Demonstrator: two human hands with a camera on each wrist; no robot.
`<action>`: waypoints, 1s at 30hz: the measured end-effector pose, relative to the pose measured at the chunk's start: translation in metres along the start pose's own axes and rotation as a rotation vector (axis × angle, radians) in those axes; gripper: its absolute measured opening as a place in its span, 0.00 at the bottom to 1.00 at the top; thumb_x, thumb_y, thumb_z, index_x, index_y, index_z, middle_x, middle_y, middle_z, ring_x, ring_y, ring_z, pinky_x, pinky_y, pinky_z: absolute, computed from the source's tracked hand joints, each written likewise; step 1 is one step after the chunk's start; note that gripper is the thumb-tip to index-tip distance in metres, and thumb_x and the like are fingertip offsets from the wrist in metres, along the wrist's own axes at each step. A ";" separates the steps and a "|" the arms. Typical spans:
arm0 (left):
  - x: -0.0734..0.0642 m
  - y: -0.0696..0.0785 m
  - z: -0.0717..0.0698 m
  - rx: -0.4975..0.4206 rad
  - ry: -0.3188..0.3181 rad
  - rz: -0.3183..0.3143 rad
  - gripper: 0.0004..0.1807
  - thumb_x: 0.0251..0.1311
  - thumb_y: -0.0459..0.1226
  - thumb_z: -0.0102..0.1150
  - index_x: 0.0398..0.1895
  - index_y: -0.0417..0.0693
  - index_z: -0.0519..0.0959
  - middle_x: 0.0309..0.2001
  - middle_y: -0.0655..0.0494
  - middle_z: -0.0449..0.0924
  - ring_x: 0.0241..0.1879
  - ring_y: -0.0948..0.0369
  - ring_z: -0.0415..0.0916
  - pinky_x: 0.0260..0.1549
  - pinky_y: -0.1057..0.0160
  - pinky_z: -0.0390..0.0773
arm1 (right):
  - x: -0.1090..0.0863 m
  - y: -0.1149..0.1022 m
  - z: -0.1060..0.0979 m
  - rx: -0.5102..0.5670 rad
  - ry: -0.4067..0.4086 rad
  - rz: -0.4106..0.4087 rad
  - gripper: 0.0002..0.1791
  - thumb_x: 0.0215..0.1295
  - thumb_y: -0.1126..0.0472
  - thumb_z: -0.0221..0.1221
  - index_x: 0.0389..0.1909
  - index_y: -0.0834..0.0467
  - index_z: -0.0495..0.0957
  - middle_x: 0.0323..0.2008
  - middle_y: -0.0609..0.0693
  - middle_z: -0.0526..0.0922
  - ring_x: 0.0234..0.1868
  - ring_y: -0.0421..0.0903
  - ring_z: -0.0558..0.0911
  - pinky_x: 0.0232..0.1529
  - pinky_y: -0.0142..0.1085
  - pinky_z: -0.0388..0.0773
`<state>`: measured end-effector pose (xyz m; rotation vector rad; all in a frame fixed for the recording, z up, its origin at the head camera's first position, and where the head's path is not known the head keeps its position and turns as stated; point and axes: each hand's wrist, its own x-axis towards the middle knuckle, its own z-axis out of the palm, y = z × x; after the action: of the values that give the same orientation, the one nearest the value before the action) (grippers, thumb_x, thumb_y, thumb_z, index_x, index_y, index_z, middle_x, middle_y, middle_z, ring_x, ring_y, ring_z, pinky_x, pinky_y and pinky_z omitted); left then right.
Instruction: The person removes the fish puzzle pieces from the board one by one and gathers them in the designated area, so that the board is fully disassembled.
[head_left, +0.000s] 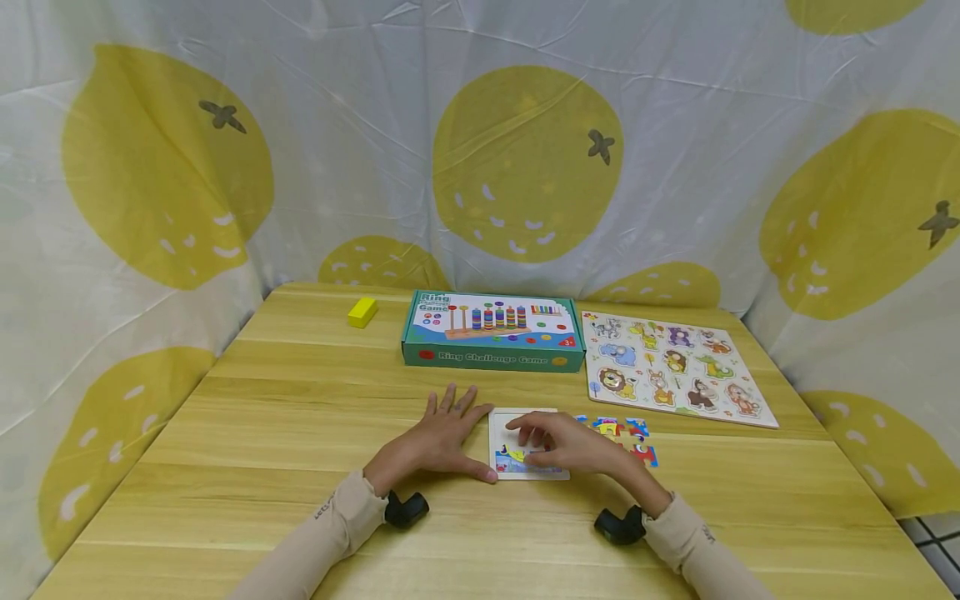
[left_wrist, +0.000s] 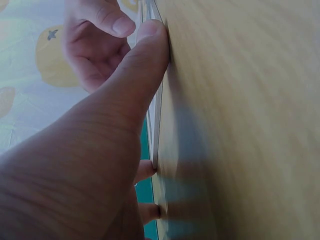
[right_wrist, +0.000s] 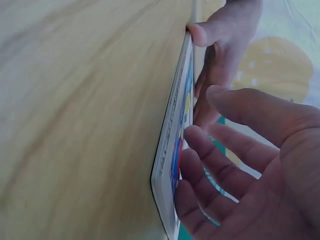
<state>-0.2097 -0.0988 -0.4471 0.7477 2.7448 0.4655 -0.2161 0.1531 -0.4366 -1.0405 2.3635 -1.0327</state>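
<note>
A small white-framed jigsaw tray [head_left: 498,433] lies in front of me, with blue and yellow picture pieces [head_left: 516,455] along its lower part. My left hand [head_left: 438,437] is spread flat at the tray's left side, its thumb and a finger against the edge. Over the tray, my right hand [head_left: 576,443] has its fingers loosely bent; the right wrist view shows the fingertips [right_wrist: 189,160] right at the picture surface, the thumb [right_wrist: 250,107] apart and nothing gripped. Several loose jigsaw pieces [head_left: 642,452] lie just right of the tray, partly hidden by the right hand.
Behind the tray stands a green Ring Challenge Game box [head_left: 491,358]. To its right lies a white animal puzzle board [head_left: 675,364]. A yellow block [head_left: 362,312] sits at the back left of the wooden table [head_left: 300,400]. A lemon-print curtain [head_left: 360,167] hangs behind.
</note>
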 end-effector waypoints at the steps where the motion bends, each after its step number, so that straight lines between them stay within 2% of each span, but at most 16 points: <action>1: 0.000 0.000 0.000 0.000 0.000 0.001 0.58 0.41 0.72 0.61 0.75 0.58 0.53 0.77 0.45 0.39 0.73 0.38 0.29 0.66 0.34 0.32 | 0.000 0.000 0.001 -0.001 -0.004 0.006 0.24 0.62 0.61 0.64 0.59 0.60 0.73 0.41 0.49 0.79 0.37 0.42 0.75 0.40 0.32 0.75; 6: 0.000 0.000 0.000 -0.001 0.000 0.001 0.58 0.42 0.72 0.61 0.75 0.58 0.53 0.77 0.45 0.39 0.73 0.38 0.29 0.66 0.34 0.32 | 0.002 0.004 0.003 -0.005 -0.009 0.014 0.23 0.61 0.62 0.65 0.58 0.58 0.75 0.40 0.48 0.78 0.36 0.43 0.74 0.37 0.30 0.74; 14: 0.000 0.000 0.000 -0.001 0.001 0.004 0.58 0.42 0.71 0.61 0.75 0.58 0.53 0.77 0.45 0.39 0.73 0.38 0.29 0.66 0.33 0.32 | 0.003 0.008 0.006 -0.040 -0.005 -0.017 0.19 0.62 0.61 0.64 0.54 0.55 0.78 0.38 0.46 0.77 0.33 0.42 0.72 0.34 0.29 0.71; 30: -0.001 0.000 -0.001 0.004 0.001 0.008 0.58 0.42 0.71 0.61 0.75 0.58 0.53 0.77 0.45 0.38 0.73 0.38 0.29 0.66 0.33 0.31 | 0.004 0.001 0.008 -0.108 -0.006 -0.052 0.15 0.61 0.63 0.64 0.50 0.54 0.79 0.37 0.46 0.76 0.31 0.42 0.70 0.31 0.28 0.68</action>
<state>-0.2095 -0.0992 -0.4464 0.7596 2.7455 0.4628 -0.2148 0.1464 -0.4429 -1.1475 2.4225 -0.9265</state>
